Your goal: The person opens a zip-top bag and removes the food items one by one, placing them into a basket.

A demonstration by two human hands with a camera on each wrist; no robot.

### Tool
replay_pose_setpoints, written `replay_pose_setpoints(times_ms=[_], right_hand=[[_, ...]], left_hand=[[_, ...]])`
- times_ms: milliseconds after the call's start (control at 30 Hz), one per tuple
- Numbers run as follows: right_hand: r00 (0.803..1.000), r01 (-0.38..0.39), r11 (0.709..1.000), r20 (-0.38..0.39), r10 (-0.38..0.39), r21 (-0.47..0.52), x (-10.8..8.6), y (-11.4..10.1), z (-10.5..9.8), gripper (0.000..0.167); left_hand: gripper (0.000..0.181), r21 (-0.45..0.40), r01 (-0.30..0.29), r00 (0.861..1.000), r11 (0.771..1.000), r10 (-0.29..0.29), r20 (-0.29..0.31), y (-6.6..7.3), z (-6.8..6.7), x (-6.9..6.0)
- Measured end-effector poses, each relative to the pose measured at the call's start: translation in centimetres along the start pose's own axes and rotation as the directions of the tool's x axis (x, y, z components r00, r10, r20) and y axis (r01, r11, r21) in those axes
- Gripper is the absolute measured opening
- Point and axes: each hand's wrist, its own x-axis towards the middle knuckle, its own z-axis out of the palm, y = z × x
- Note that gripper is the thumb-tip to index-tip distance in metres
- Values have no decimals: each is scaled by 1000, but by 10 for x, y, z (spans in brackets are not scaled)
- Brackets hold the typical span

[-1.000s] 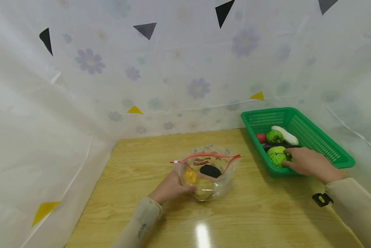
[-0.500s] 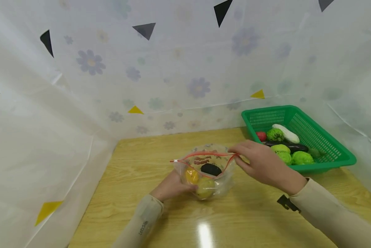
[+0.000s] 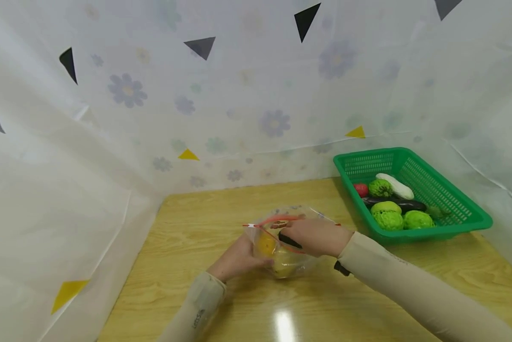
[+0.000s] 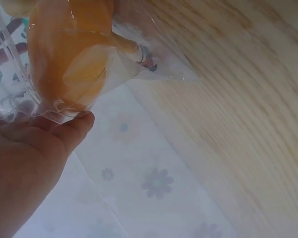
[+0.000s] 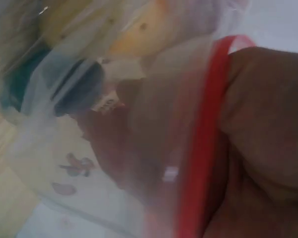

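Note:
A clear zip bag (image 3: 304,271) with a red closure strip (image 3: 276,219) stands with its mouth open on the table. My left hand (image 3: 237,260) grips its left side, thumb in front; the left wrist view shows fingertips against the plastic below an orange-coloured fruit (image 4: 69,57). Reaching into the mouth is my right hand (image 3: 317,236), fingers extended by a dark oval thing (image 3: 290,240). In the right wrist view the fingers (image 5: 109,144) show blurred through plastic. A pale yellow-green round fruit (image 3: 283,266) sits low in the bag. Contact with the dark thing is unclear.
A green slotted basket (image 3: 457,199) stands at the right, holding green cabbages (image 3: 388,220), a dark eggplant (image 3: 405,204), a white long vegetable (image 3: 396,186), and a red item (image 3: 361,190). Flower-printed sheeting (image 3: 238,118) walls off the wooden table (image 3: 196,223).
My right hand has left the cabbage in the basket, come left past the bag's right edge with nothing visible in it, and reached inside. My left hand keeps its grip on the bag.

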Motion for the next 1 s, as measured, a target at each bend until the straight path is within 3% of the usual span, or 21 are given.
replay_pose_setpoints(times_ms=[233, 467, 733, 800, 1000], right_hand=[[998, 53, 995, -28, -56, -88, 7, 12, 16, 28], [998, 23, 987, -54, -32, -161, 11, 16, 25, 47], [996, -57, 986, 53, 66, -155, 18, 21, 30, 51], [998, -46, 986, 44, 53, -158, 18, 22, 32, 49], [999, -36, 988, 16, 39, -150, 14, 25, 37, 20]], left_hand=[[69, 28, -71, 997, 997, 71, 3, 1, 0, 2], [76, 60, -48, 999, 997, 49, -8, 2, 0, 2], [81, 41, -42, 999, 998, 42, -4, 1, 1, 1], [78, 30, -31, 1000, 999, 31, 0, 0, 1, 1], [69, 17, -22, 1000, 1000, 22, 8, 0, 1, 1]])
